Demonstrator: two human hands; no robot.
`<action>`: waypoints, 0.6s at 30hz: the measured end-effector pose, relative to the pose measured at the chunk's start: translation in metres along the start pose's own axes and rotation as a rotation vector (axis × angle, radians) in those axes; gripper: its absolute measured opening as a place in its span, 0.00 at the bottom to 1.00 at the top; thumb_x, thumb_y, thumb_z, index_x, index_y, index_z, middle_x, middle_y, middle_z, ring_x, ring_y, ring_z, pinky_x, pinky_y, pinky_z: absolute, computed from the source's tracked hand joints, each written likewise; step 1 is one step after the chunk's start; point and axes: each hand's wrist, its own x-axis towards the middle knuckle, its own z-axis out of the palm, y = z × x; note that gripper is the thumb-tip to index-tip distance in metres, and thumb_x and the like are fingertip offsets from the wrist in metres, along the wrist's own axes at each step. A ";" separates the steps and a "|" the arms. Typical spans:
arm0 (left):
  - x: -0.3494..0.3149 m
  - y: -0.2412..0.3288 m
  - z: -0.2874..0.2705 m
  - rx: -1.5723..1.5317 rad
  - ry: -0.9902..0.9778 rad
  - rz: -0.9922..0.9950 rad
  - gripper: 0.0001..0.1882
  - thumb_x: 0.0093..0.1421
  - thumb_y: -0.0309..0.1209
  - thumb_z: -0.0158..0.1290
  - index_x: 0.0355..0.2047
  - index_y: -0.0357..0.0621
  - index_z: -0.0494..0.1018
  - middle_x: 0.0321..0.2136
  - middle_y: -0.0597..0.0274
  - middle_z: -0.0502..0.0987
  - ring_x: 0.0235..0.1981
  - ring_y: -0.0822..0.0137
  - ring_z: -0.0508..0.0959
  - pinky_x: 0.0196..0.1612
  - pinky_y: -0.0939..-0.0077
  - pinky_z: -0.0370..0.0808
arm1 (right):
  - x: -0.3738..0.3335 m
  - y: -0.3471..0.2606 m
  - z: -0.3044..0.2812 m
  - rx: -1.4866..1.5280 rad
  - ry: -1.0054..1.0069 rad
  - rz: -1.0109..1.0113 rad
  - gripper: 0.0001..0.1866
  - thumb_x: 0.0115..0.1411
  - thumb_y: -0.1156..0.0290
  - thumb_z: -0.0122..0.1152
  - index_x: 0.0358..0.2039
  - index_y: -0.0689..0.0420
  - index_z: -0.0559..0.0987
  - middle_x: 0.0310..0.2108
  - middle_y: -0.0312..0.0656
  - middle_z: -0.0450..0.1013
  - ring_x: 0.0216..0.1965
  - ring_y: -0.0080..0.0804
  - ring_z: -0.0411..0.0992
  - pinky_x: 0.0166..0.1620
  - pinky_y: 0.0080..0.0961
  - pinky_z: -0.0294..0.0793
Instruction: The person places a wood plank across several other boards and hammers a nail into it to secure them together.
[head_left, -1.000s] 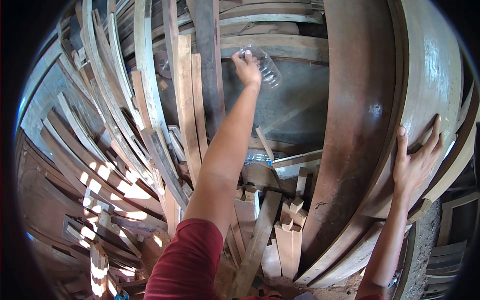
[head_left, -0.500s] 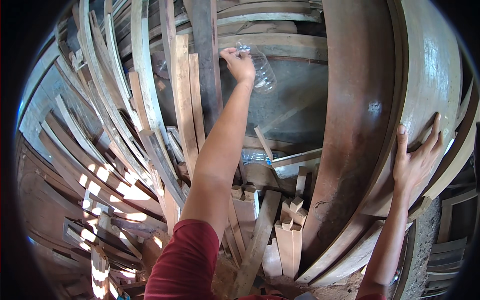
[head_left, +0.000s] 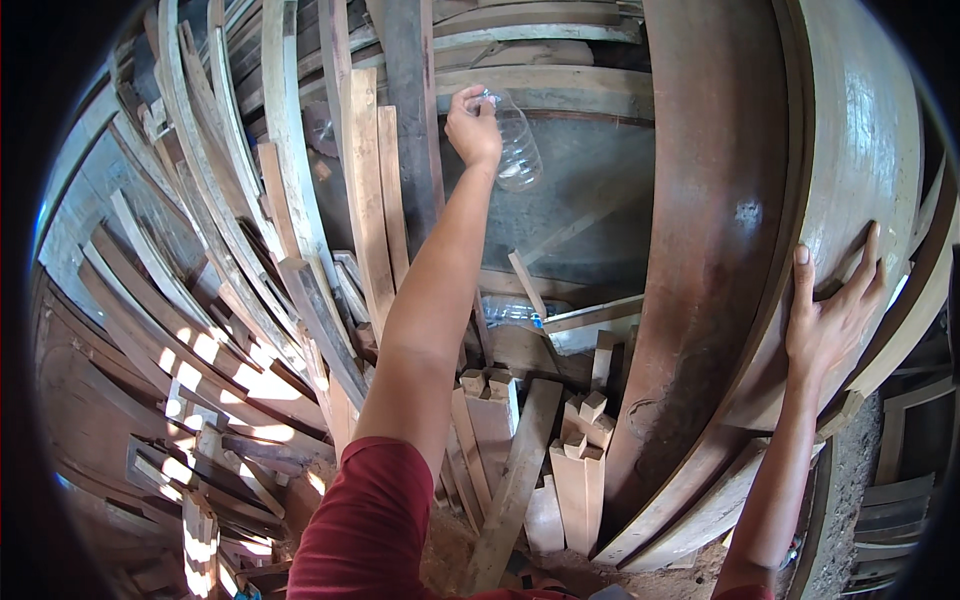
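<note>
My left hand reaches far forward, its fingers closed around the neck of a clear plastic bottle. The bottle hangs slanted with its base lower, in front of a dark grey panel; no liquid can be made out in it. On the right, my right hand rests with fingers spread on a wide, pale wooden board that leans upright. Behind that board stands a broad reddish-brown plank.
A second clear bottle with a blue cap lies beyond the short upright offcuts. Long narrow strips of wood lean on the left. A slanted wooden bar stands close in front. More boards lie at the lower right.
My left hand has shifted slightly left, and the bottle has swung a little, now hanging slightly steeper. My right hand stays on the board.
</note>
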 end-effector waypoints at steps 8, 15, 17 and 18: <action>0.001 -0.006 0.000 -0.068 -0.033 -0.004 0.12 0.59 0.19 0.61 0.44 0.37 0.80 0.33 0.52 0.86 0.34 0.65 0.86 0.41 0.71 0.81 | 0.002 0.001 -0.002 -0.010 0.002 -0.011 0.52 0.57 0.30 0.63 0.74 0.43 0.60 0.66 0.66 0.59 0.69 0.64 0.59 0.67 0.55 0.61; 0.012 -0.020 0.001 -0.086 -0.112 -0.058 0.15 0.59 0.20 0.62 0.47 0.38 0.80 0.35 0.53 0.86 0.35 0.66 0.85 0.42 0.72 0.81 | 0.001 0.001 -0.003 0.009 -0.004 0.003 0.51 0.57 0.31 0.64 0.74 0.43 0.61 0.66 0.66 0.59 0.69 0.64 0.59 0.67 0.55 0.61; 0.015 -0.022 0.001 -0.076 -0.135 -0.104 0.17 0.59 0.20 0.62 0.50 0.39 0.79 0.33 0.55 0.86 0.34 0.67 0.85 0.41 0.71 0.80 | 0.001 0.000 -0.002 0.013 0.002 -0.002 0.51 0.57 0.32 0.64 0.74 0.43 0.61 0.66 0.66 0.59 0.69 0.64 0.59 0.67 0.55 0.61; 0.015 -0.021 0.002 -0.084 -0.138 -0.107 0.17 0.59 0.20 0.62 0.50 0.39 0.79 0.33 0.55 0.86 0.34 0.67 0.85 0.41 0.71 0.80 | 0.002 0.001 -0.002 0.009 -0.006 0.003 0.51 0.57 0.31 0.64 0.74 0.43 0.61 0.66 0.66 0.59 0.69 0.64 0.59 0.67 0.55 0.61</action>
